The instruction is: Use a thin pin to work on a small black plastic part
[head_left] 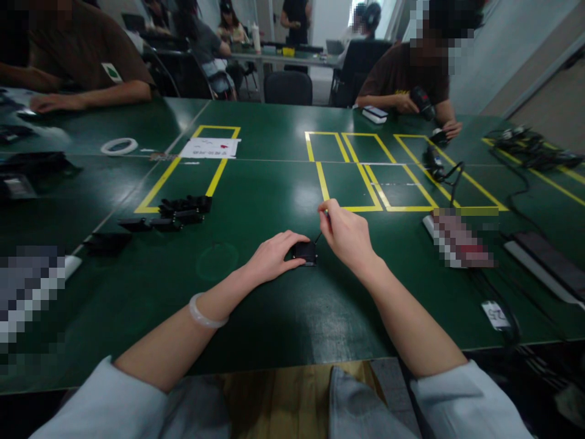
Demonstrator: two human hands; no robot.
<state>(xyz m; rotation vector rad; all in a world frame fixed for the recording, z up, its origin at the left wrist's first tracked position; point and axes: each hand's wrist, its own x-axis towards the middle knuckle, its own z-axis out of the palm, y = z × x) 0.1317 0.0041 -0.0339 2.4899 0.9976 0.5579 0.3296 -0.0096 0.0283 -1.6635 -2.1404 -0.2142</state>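
A small black rectangular part (305, 253) lies on the green table, gripped at its left side between the thumb and fingers of my left hand (273, 255). My right hand (346, 233) is just right of it, its fingers closed around a thin dark tool (319, 236) that slants down toward the part's upper right corner. Whether the tool's tip touches the part is too small to tell. Several black pieces (183, 210) lie in a group on the table to the left.
Yellow tape (361, 208) outlines rectangles on the green table (269, 183). A white tape roll (119, 146) lies at left. Cables (534, 149) and pixelated devices (461, 239) lie at right. Across the table, one person holds a power drill (423, 103); another sits at left.
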